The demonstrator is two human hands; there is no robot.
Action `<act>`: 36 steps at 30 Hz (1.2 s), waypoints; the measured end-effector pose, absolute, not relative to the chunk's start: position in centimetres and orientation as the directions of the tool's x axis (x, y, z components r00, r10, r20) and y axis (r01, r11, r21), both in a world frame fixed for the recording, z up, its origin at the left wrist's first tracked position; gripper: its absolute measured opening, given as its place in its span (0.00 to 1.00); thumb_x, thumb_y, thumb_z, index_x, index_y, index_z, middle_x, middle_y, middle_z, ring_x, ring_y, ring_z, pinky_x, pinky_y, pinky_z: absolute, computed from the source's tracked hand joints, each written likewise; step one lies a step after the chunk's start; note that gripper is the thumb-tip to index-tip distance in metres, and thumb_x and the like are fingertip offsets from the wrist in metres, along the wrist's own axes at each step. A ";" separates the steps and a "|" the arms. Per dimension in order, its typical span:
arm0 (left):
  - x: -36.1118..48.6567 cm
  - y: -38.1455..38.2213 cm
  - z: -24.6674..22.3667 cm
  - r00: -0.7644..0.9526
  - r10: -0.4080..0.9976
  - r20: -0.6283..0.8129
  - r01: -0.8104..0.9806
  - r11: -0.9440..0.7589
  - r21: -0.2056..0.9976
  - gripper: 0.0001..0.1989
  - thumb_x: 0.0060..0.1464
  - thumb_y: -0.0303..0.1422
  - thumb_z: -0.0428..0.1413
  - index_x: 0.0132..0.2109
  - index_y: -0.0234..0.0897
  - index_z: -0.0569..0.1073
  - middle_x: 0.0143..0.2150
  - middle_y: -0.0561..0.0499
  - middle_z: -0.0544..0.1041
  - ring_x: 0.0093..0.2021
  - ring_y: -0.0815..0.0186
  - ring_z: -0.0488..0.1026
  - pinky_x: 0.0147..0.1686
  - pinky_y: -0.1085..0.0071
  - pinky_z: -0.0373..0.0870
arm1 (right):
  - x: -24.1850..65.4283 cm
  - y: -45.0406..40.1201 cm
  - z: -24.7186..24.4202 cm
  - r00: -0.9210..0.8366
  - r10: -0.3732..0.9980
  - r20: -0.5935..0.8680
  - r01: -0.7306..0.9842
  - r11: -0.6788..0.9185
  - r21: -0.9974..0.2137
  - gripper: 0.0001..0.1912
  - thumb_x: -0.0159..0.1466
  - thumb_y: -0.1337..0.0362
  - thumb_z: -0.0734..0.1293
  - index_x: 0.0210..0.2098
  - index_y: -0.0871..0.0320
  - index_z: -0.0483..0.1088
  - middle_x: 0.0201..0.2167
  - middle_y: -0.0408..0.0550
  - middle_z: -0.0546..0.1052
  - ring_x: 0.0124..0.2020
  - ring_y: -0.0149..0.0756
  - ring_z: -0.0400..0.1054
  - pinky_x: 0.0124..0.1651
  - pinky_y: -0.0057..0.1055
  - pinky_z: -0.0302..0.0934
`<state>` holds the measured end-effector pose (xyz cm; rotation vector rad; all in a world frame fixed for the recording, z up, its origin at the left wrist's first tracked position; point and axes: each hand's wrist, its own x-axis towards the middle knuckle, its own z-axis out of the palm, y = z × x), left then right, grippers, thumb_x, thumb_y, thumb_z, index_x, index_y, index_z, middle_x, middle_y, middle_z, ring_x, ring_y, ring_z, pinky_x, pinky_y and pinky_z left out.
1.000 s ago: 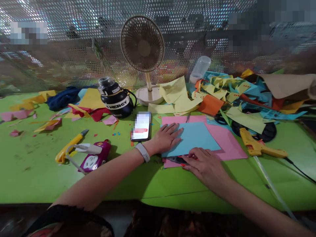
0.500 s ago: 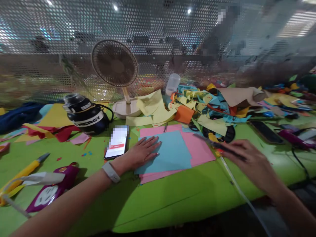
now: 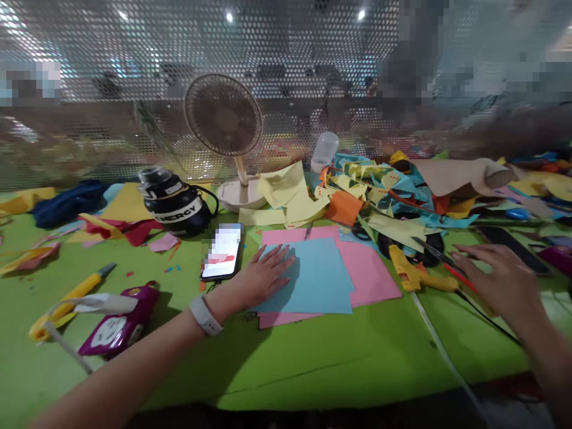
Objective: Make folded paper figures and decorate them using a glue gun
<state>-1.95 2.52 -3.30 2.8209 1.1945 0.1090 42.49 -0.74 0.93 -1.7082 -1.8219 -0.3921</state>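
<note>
My left hand (image 3: 263,277) lies flat with fingers spread on the left side of a light blue paper sheet (image 3: 319,274). Pink paper (image 3: 375,271) sticks out from under the blue sheet on the right and along the bottom. Fingers closed, my right hand (image 3: 500,277) grips a slim, pointed, dark-bladed tool (image 3: 431,250) with a red part, its tip angled up to the left; its exact kind is unclear. Below that tip a yellow glue gun (image 3: 417,274) rests on the green table, a clear glue stick trailing from its back.
A lit phone (image 3: 222,253), a black jug (image 3: 179,205) and a small fan (image 3: 226,119) stand left of the sheets. Paper scraps (image 3: 344,205) pile up behind. A second yellow glue gun (image 3: 75,298) and a purple pouch-like thing (image 3: 120,322) lie at left. A dark phone (image 3: 512,247) is at right.
My right hand has moved right with the dark-bladed tool, off the glue gun, which now shows fully. My left hand stays flat on the blue sheet. The view has shifted slightly left.
</note>
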 end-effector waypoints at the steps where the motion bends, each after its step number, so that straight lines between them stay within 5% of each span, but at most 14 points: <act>1: -1.6 1.8 -3.1 0.677 0.736 0.027 0.730 -0.675 0.107 0.26 0.67 0.42 0.36 0.66 0.38 0.56 0.69 0.40 0.54 0.68 0.53 0.48 0.64 0.48 0.45 | 40.4 -1.0 1.3 -0.029 0.779 0.627 0.961 0.195 -0.198 0.21 0.65 0.49 0.60 0.38 0.57 0.76 0.36 0.58 0.77 0.39 0.48 0.72 0.45 0.45 0.65; 3: -0.7 0.2 -2.9 0.669 0.743 0.027 0.731 -0.664 0.156 0.31 0.64 0.49 0.38 0.67 0.39 0.53 0.69 0.39 0.53 0.68 0.51 0.48 0.63 0.47 0.47 | 35.9 -1.7 1.4 -0.237 0.802 0.548 0.875 0.422 -0.239 0.21 0.65 0.50 0.61 0.50 0.55 0.72 0.44 0.55 0.77 0.45 0.46 0.72 0.48 0.43 0.66; 5: 0.1 -1.2 -3.0 0.668 0.744 0.036 0.726 -0.661 0.188 0.37 0.59 0.57 0.41 0.69 0.42 0.49 0.70 0.40 0.51 0.69 0.49 0.47 0.64 0.47 0.44 | 31.7 -2.2 0.4 -0.488 0.799 0.351 0.789 0.576 -0.213 0.34 0.64 0.47 0.62 0.64 0.56 0.56 0.59 0.56 0.68 0.58 0.47 0.64 0.55 0.45 0.63; 7: 0.5 -1.9 -3.2 0.684 0.729 0.030 0.710 -0.674 0.205 0.44 0.54 0.62 0.42 0.69 0.41 0.46 0.70 0.38 0.47 0.69 0.47 0.44 0.64 0.45 0.41 | 28.8 -2.5 -1.2 -0.666 0.706 0.241 0.696 0.705 -0.140 0.45 0.61 0.42 0.63 0.68 0.60 0.47 0.64 0.59 0.60 0.63 0.48 0.56 0.58 0.46 0.60; 9: 0.5 -2.1 -3.6 0.701 0.712 0.038 0.689 -0.691 0.219 0.46 0.53 0.62 0.41 0.69 0.40 0.45 0.71 0.38 0.45 0.69 0.48 0.41 0.64 0.46 0.38 | 27.3 -2.5 -2.9 -0.732 0.649 0.205 0.647 0.758 -0.089 0.44 0.62 0.42 0.61 0.68 0.60 0.44 0.65 0.59 0.59 0.65 0.46 0.53 0.60 0.47 0.57; 17: 0.1 -1.6 -2.9 0.729 0.682 0.064 0.649 -0.717 0.254 0.44 0.53 0.63 0.41 0.68 0.39 0.52 0.69 0.37 0.53 0.68 0.49 0.48 0.64 0.45 0.40 | 26.4 -3.9 -4.6 -0.732 0.554 0.397 0.634 0.767 0.097 0.17 0.70 0.63 0.58 0.54 0.60 0.70 0.54 0.55 0.73 0.54 0.41 0.69 0.56 0.44 0.63; 23: 0.8 -1.8 -3.7 0.759 0.645 0.089 0.620 -0.758 0.201 0.33 0.60 0.54 0.41 0.64 0.38 0.60 0.65 0.41 0.62 0.67 0.53 0.54 0.63 0.48 0.48 | 26.2 -3.6 -3.4 -0.720 0.573 0.391 0.634 0.773 0.034 0.16 0.69 0.66 0.58 0.54 0.58 0.70 0.51 0.54 0.76 0.51 0.40 0.71 0.58 0.45 0.62; 28: 0.7 -1.7 -4.7 0.756 0.647 0.104 0.626 -0.760 0.173 0.27 0.65 0.48 0.39 0.65 0.41 0.58 0.66 0.44 0.61 0.67 0.57 0.54 0.64 0.52 0.49 | 26.3 -4.1 -2.4 -0.746 0.632 0.210 0.641 0.767 -0.033 0.35 0.62 0.43 0.62 0.60 0.62 0.63 0.59 0.60 0.67 0.57 0.47 0.66 0.57 0.50 0.62; 36: 0.4 -2.5 -2.9 0.795 0.600 0.089 0.560 -0.783 0.271 0.39 0.56 0.58 0.46 0.66 0.38 0.56 0.68 0.39 0.55 0.68 0.52 0.50 0.65 0.47 0.45 | 25.4 -5.9 -3.7 -0.666 0.622 0.412 0.675 0.737 -0.021 0.15 0.68 0.63 0.61 0.51 0.58 0.72 0.51 0.51 0.75 0.52 0.39 0.70 0.57 0.44 0.63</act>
